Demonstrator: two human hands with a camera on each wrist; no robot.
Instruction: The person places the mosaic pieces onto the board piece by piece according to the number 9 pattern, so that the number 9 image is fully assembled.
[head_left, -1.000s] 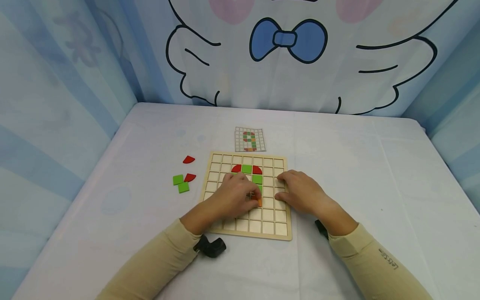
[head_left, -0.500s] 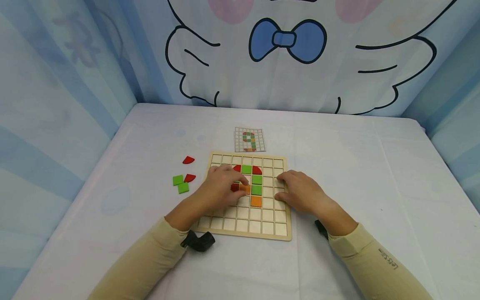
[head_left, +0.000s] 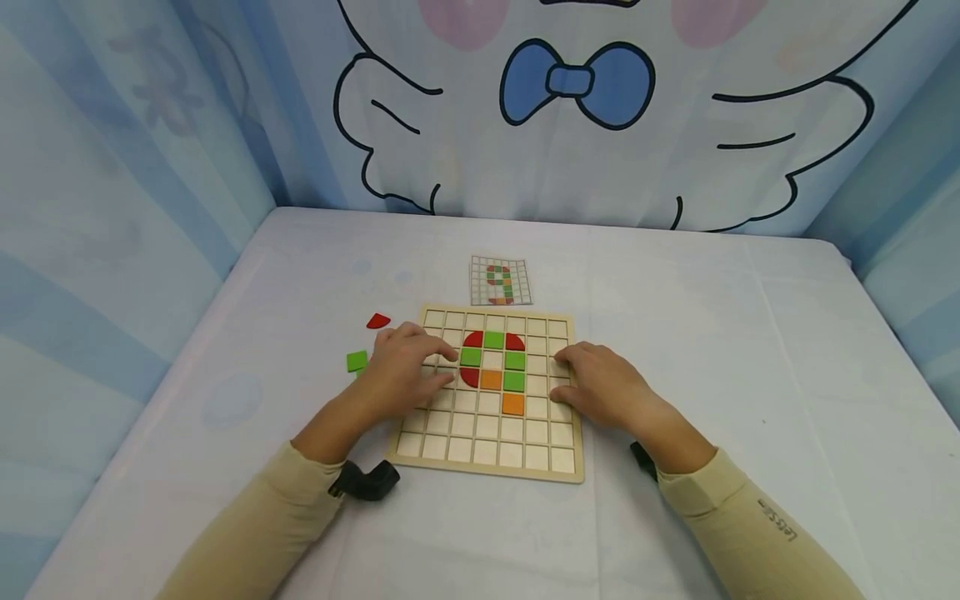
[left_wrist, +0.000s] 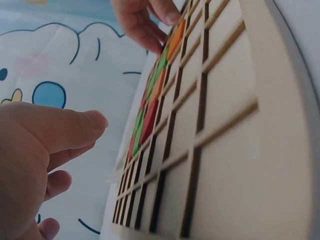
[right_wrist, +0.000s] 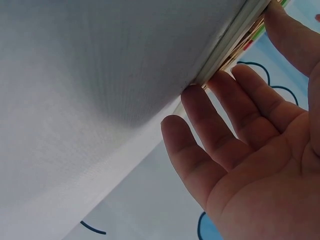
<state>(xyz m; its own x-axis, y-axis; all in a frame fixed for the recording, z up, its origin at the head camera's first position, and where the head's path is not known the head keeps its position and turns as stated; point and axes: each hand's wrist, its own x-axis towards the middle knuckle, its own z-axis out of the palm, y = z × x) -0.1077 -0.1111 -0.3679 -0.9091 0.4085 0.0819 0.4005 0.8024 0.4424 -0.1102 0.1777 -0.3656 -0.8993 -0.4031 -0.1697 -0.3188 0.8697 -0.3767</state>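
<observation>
A wooden grid board [head_left: 536,432] lies on the table, its cells holding red quarter-circle tiles [head_left: 473,339], several green square tiles [head_left: 514,360] and two orange square tiles [head_left: 513,404]. Over its left edge my left hand [head_left: 401,371] hovers, thumb and fingers apart with nothing between them; the left wrist view shows the thumb [left_wrist: 75,130] away from the board. My right hand [head_left: 607,387] rests at the right edge, fingers loosely extended. In the right wrist view those fingertips [right_wrist: 192,95] touch the board's side.
A small pattern card [head_left: 500,281] lies behind the board. To the left are a loose red quarter-circle [head_left: 378,321] and a loose green square [head_left: 357,361]; the left hand covers other loose pieces there. The white-covered table [head_left: 750,358] extends to the right.
My left hand has moved leftward from the orange tiles to the board's left edge, uncovering the tiles and covering some loose pieces. The right hand stays put.
</observation>
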